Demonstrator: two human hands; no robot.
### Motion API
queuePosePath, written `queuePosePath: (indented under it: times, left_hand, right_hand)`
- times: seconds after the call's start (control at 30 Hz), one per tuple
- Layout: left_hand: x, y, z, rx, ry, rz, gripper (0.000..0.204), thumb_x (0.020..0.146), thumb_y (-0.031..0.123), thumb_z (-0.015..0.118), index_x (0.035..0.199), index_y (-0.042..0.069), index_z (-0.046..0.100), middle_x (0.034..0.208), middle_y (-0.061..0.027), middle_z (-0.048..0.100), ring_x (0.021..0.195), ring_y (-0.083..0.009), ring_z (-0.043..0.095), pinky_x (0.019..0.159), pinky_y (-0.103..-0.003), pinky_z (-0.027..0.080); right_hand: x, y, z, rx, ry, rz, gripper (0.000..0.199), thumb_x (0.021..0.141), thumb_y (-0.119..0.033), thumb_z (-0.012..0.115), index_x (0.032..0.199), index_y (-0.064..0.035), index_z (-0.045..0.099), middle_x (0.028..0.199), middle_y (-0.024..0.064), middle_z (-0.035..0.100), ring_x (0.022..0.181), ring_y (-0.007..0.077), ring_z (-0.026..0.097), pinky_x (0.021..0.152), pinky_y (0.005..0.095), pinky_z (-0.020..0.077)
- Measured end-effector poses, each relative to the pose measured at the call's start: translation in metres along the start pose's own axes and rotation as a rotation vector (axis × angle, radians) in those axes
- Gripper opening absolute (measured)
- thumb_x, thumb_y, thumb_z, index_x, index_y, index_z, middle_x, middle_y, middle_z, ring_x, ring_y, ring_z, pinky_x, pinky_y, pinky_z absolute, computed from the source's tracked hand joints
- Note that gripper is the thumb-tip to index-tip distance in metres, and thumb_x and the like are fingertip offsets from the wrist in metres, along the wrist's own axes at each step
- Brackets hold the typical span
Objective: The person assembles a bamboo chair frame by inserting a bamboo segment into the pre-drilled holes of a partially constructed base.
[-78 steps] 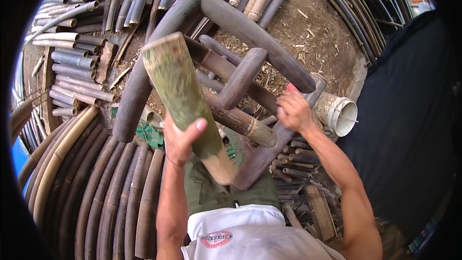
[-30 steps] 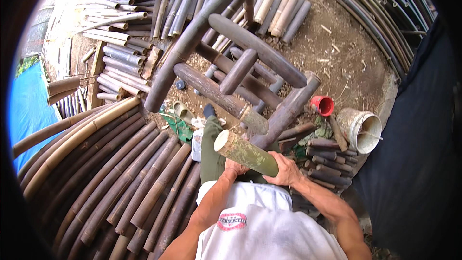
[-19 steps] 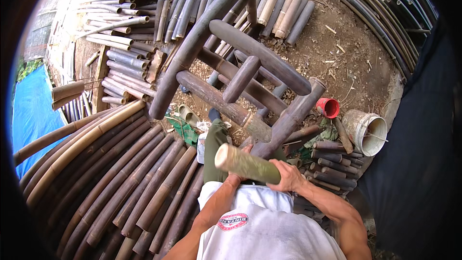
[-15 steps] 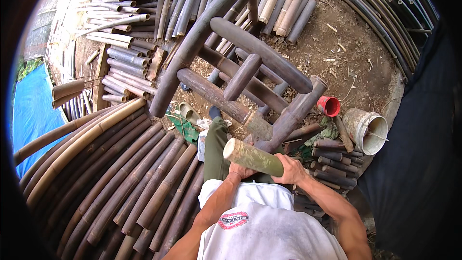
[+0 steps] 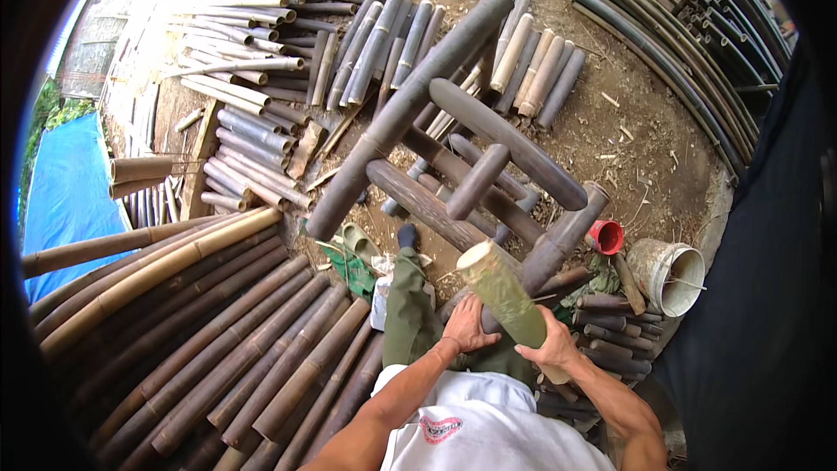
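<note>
A frame of dark bamboo poles (image 5: pixel 379 139), joined with crosspieces, leans across the middle of the view, its near end at my lap. My left hand (image 5: pixel 468 324) is closed round the lower end of its right-hand pole. My right hand (image 5: pixel 551 342) grips a short, thick log (image 5: pixel 510 301) with greenish bark and a pale cut end. The log slants up and to the left from that hand, over the near end of the frame. It hides part of the pole beneath it, and I cannot tell whether they touch.
Long dark bamboo poles (image 5: pixel 253 344) lie close at my left. Cut bamboo lengths (image 5: pixel 384 39) are stacked ahead. At the right are a red bucket (image 5: pixel 605 236), a whitish bucket (image 5: pixel 671 279) and short bamboo pieces (image 5: pixel 615 324). Wood chips litter the ground.
My left hand has moved from beneath the log to the frame's pole end. The log has turned steeper in my right hand. The whole view has shifted.
</note>
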State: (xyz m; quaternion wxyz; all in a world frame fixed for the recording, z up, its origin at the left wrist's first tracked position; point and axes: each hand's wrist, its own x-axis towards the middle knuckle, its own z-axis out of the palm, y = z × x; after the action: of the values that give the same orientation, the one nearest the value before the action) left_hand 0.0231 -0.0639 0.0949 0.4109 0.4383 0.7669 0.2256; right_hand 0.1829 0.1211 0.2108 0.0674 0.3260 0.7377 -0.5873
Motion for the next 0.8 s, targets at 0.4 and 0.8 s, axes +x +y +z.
queuePosePath:
  times: [0.4, 0.8]
  left_hand:
    - [0.252, -0.107, -0.365, -0.088, 0.023, -0.161, 0.112, 0.052, 0.039, 0.092, 0.143, 0.0, 0.041, 0.126, -0.0257, 0.062, 0.119, -0.0387, 0.059, 0.103, -0.043, 0.048]
    - [0.261, -0.138, -0.357, -0.244, 0.043, 0.071, 0.087, 0.062, 0.032, 0.089, 0.134, 0.001, 0.051, 0.13, -0.0236, 0.06, 0.119, -0.0362, 0.059, 0.101, -0.041, 0.048]
  right_hand:
    - [0.308, -0.215, 0.017, -0.485, 0.287, -0.017, 0.106, 0.071, -0.029, 0.08, 0.157, -0.0088, 0.022, 0.127, 0.0273, 0.058, 0.106, 0.0401, 0.066, 0.091, 0.0438, 0.0576]
    - [0.374, -0.228, 0.045, -0.634, 0.281, -0.086, 0.109, 0.071, -0.028, 0.082, 0.159, -0.0213, 0.019, 0.1, 0.0245, 0.057, 0.084, 0.0436, 0.066, 0.069, 0.0511, 0.0602]
